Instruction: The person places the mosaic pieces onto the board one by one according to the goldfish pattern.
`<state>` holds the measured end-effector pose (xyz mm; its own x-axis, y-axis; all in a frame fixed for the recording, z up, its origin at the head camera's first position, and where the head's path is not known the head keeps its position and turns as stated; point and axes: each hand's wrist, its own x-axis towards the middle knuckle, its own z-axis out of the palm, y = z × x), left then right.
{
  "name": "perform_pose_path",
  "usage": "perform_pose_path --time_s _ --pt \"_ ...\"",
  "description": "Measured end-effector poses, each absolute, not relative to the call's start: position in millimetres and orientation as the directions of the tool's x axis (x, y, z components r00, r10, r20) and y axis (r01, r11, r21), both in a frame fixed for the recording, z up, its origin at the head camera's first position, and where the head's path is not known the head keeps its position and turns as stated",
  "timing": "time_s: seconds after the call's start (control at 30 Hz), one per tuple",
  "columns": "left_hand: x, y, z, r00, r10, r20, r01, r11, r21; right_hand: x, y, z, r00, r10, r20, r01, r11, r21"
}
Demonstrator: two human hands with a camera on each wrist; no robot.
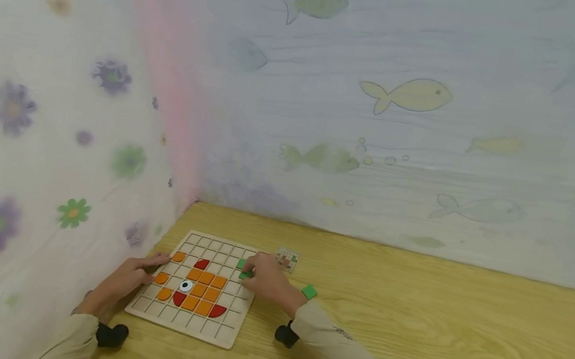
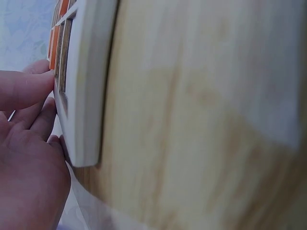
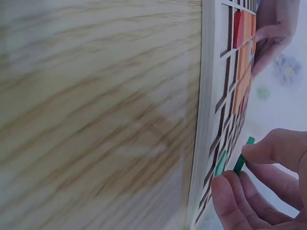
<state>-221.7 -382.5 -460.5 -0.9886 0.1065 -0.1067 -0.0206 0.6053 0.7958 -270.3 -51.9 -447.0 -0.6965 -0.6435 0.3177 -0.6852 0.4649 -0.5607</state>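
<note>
A wooden grid board lies on the table, carrying orange square tiles, red rounded tiles, orange rounded tiles and an eye tile. Over its right side, my right hand pinches a green square tile between thumb and fingers, tilted above the grid. Beside it, another green tile sits on the board. My left hand rests at the board's left edge with loosely extended fingers. In the left wrist view its thumb touches the edge near an orange tile.
A green tile lies on the table right of the board, partly behind the right forearm. A small card with a gridded picture lies past the right hand. Walls painted with flowers and fish border the wooden table.
</note>
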Motion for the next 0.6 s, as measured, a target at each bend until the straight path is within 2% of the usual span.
perform_pose_path --time_s 0.1,0.2,0.6 --pt "-220.9 -381.9 -459.9 -0.989 0.1 -0.109 -0.027 0.598 0.801 -271.6 -59.7 -445.9 -0.677 -0.667 0.311 -0.683 0.412 -0.603" --pt "-220.4 -381.4 -460.9 -0.989 0.098 -0.109 -0.029 0.6 0.8 -272.2 -66.7 -447.7 -0.689 -0.665 0.289 -0.66 0.409 -0.63" --pt "-221.8 -385.0 -462.7 -0.988 0.098 -0.118 -0.036 0.599 0.8 -272.0 -79.9 -452.9 -0.711 -0.658 0.249 -0.656 0.492 -0.573"
